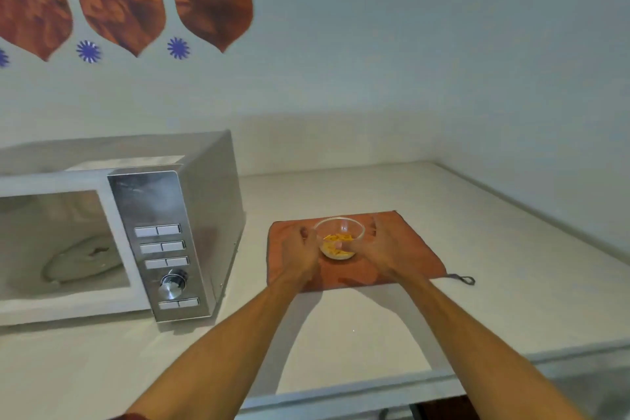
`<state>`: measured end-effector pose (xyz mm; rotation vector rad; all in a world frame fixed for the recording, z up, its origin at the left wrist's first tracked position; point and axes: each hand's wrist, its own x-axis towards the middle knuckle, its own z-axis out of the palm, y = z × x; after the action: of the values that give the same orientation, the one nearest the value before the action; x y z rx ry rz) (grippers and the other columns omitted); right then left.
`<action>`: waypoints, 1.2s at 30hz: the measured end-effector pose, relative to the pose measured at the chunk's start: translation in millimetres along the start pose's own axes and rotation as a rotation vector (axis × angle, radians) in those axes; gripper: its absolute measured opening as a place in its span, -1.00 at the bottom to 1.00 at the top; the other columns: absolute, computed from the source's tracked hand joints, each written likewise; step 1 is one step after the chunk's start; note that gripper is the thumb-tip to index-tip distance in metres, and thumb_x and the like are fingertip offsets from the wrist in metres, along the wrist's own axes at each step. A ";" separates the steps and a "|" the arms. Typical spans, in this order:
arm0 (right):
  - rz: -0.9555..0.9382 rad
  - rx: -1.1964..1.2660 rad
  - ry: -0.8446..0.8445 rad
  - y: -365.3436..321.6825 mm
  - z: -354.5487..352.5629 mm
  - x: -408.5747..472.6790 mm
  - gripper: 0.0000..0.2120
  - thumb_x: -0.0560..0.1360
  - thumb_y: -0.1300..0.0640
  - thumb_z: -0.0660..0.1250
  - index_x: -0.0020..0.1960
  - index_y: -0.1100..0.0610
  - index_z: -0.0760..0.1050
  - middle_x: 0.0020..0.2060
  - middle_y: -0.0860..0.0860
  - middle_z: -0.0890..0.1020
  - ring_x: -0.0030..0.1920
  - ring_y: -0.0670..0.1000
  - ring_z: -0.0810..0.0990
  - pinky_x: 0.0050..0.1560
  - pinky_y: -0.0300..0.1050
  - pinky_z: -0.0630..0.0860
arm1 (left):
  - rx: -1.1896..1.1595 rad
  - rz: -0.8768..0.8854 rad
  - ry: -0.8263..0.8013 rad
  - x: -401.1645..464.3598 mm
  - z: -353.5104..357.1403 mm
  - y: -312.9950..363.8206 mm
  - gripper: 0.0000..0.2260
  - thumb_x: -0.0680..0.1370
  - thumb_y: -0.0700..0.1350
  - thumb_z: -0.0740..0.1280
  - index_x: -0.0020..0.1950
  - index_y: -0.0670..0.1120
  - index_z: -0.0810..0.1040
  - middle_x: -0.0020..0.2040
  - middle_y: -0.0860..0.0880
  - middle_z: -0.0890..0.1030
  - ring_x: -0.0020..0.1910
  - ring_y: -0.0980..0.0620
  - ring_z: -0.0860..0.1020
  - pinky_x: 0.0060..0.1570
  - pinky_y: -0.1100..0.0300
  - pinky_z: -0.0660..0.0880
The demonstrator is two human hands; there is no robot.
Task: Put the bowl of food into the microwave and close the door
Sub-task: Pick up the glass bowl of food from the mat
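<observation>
A small clear glass bowl (339, 228) with yellow-orange food pieces stands on an orange cloth (414, 251) right of the microwave. My left hand (300, 254) wraps the bowl's left side and my right hand (385, 249) wraps its right side, fingers curled against the glass. The bowl still rests on the cloth. The silver microwave (201, 211) sits at the left with its cavity exposed, showing the glass turntable (81, 261). Its door is out of view.
The microwave's control panel (163, 249), with buttons and a dial, faces me between the cavity and the bowl. The pale countertop (511, 283) runs to a corner at the back right. A grey hanging loop (463, 279) trails off the cloth's right corner.
</observation>
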<state>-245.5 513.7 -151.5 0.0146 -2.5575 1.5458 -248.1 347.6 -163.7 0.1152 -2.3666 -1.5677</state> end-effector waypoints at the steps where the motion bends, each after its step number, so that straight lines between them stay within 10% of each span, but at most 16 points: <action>1: -0.009 0.019 -0.033 6.3 2.7 9.7 -0.40 0.20 -0.02 0.66 0.15 0.06 0.50 -0.01 -0.07 0.63 -0.07 -0.11 0.62 -0.25 -0.37 0.44 | -0.037 -0.050 -0.008 11.6 6.3 -4.5 -0.69 0.62 -0.02 0.16 0.21 -0.15 0.56 0.16 -0.08 0.61 0.13 -0.08 0.57 0.24 0.01 0.48; 4: -0.051 0.072 -0.129 25.4 18.4 33.1 -0.24 0.15 0.06 0.70 0.27 0.08 0.44 -0.02 -0.04 0.68 -0.15 -0.20 0.67 -0.30 -0.44 0.50 | -0.156 -0.214 -0.061 54.4 29.4 -25.1 -0.55 0.58 0.14 0.12 0.25 -0.14 0.54 0.22 -0.13 0.60 0.16 -0.13 0.57 0.31 -0.05 0.45; 8: -0.061 0.136 -0.133 43.8 37.2 49.1 -0.04 0.10 0.05 0.71 0.35 0.02 0.25 0.04 -0.08 0.66 -0.08 -0.27 0.63 -0.19 -0.43 0.51 | -0.300 -0.334 -0.161 76.5 46.9 -38.2 -0.62 0.54 0.06 0.09 -0.05 -0.13 0.62 -0.18 -0.18 0.66 -0.41 -0.01 0.60 -0.33 0.14 0.59; 12: -0.066 0.158 -0.030 45.4 42.3 56.3 -0.07 0.07 -0.05 0.70 0.30 0.04 0.30 0.04 -0.06 0.65 -0.03 -0.12 0.64 -0.06 -0.24 0.51 | -0.357 -0.306 -0.144 81.5 62.8 -45.0 -0.57 0.53 0.09 0.10 0.07 -0.11 0.66 0.01 -0.13 0.72 -0.04 -0.08 0.68 0.10 -0.09 0.60; 27: -0.150 0.231 0.006 -3.1 42.8 -18.1 -0.29 0.12 0.20 0.70 0.13 -0.06 0.40 -0.02 -0.14 0.61 -0.05 -0.21 0.61 -0.03 -0.28 0.57 | -0.324 -0.269 -0.026 21.2 6.3 -32.8 -0.49 0.48 0.20 0.09 0.24 -0.04 0.58 0.22 -0.14 0.62 0.17 -0.15 0.59 0.27 -0.11 0.49; 36: -0.126 0.172 -0.086 -66.0 72.3 -156.5 0.20 0.00 -0.19 0.66 0.49 0.06 0.16 0.37 0.11 0.45 0.28 0.14 0.50 0.30 0.18 0.48 | -0.265 -0.213 -0.097 -113.0 -120.9 -5.0 -0.59 0.64 0.06 -0.01 0.33 -0.10 0.45 0.25 -0.14 0.57 0.19 -0.13 0.54 0.27 -0.05 0.47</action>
<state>-94.2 408.1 -147.7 0.2626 -2.4241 1.7454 -105.9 264.3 -147.6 0.2455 -2.2525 -2.0141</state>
